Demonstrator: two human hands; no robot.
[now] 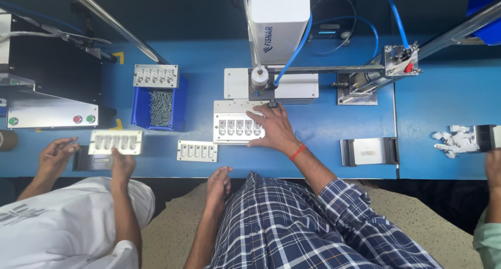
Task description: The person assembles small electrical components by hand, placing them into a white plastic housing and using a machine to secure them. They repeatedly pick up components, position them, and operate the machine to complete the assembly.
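A blue-and-white checked shirt (313, 227) fills the lower field, nearest the camera. The left hand (219, 188) is seen at the near edge of the blue table (323, 125), fingers loosely curled, nothing held; whether it touches the edge cannot be told. The right hand (274, 128) is laid open and flat, palm down, on the right end of a white rectangular fixture tray with a row of five slots (237, 125), fingers spread over it. An orange thread band (297, 152) is worn at that wrist.

Just beyond the right hand, a white dispensing machine with a nozzle and blue hoses (276, 28) stands over the tray. A smaller white slotted plate (197, 151) lies between the two hands, nearer the left one. Farther left, a blue bin of metal screws (160, 108) is noted.

A co-worker's two hands (88, 162) in white sleeves hold another white slotted tray (116, 142), well left of the left hand.
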